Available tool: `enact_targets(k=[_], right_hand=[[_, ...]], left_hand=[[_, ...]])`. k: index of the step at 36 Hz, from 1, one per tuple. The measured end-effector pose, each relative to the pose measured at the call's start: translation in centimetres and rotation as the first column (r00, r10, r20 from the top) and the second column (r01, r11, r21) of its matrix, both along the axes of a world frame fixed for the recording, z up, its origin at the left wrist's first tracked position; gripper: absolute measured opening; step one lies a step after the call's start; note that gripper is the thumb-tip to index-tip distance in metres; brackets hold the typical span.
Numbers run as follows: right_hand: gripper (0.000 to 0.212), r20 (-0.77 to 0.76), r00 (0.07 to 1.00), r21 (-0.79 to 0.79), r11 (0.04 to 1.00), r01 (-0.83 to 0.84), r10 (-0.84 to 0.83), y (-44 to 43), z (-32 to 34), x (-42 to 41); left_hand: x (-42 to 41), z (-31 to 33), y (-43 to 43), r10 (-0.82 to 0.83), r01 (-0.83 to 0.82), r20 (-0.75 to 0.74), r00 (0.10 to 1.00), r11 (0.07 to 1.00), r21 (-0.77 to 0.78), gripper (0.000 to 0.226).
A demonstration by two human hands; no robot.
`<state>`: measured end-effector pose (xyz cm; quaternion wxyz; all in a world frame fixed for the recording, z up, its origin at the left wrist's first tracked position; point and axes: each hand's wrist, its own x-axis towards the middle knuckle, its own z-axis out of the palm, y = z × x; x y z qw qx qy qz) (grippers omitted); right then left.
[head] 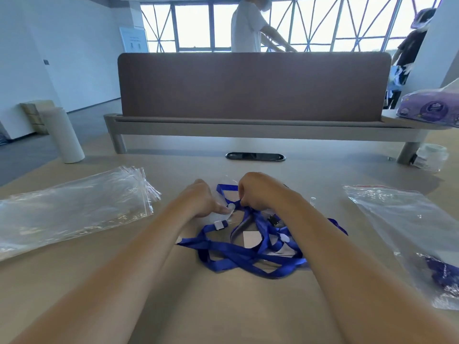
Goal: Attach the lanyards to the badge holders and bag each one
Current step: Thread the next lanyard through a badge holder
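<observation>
Head camera: left hand (pixel 201 200) pinches a clear badge holder (pixel 219 216); right hand (pixel 258 192), fingers curled, pinches a blue lanyard strap (pixel 246 212) beside it. Tangled lanyards (pixel 248 256) lie between the forearms; clear bags (pixel 74 207) stacked left

At the far edge of the lanyard tangle (pixel 264 229), the right hand (pixel 259 192) curls over so its fingers hide whatever they pinch — strap or clip cannot be told. The left hand (pixel 200 201) covers much of a clear badge holder (pixel 222 216). Left of the tangle, the stack of bags (pixel 74 207) runs off the picture's edge; right of it, a filled bag (pixel 397 219) is cut off too — its purple contents blurred. Far beyond it, a wall sign (pixel 133 39) is too small to read.
</observation>
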<state>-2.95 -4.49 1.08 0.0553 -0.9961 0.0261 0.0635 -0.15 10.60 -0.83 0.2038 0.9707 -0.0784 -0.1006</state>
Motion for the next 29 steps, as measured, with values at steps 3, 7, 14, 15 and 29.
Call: enact_targets(k=[3, 7, 14, 15, 29], right_hand=[[0.014, 0.084, 0.996, 0.009, 1.0, -0.006, 0.005, 0.1, 0.0, 0.2], [0.011, 0.182, 0.983, 0.044, 0.999, -0.025, 0.016, 0.5, 0.5, -0.1], [0.011, 0.228, 0.974, 0.104, 0.994, -0.044, 0.02, 1.4, 1.4, -0.2], [0.01, 0.23, 0.973, 0.118, 0.992, -0.05, 0.022, 1.5, 1.5, -0.2], [0.012, 0.176, 0.983, 0.16, 0.984, -0.079, 0.05, 2.9, 1.2, -0.1]], left_hand=[[0.3, 0.1, 0.9, -0.024, 0.034, 0.08, 0.997, 0.992, -0.126, 0.058], [0.3, 0.7, 1.9, 0.025, 0.018, 0.142, 0.99, 0.957, -0.29, 0.025], [0.0, 2.4, 4.6, 0.156, -0.027, 0.214, 0.964, 0.861, -0.508, 0.009], [0.0, 2.5, 4.8, 0.166, -0.025, 0.226, 0.96, 0.853, -0.521, 0.01], [-1.1, 1.4, 6.4, 0.162, 0.004, 0.214, 0.963, 0.787, -0.617, 0.017]])
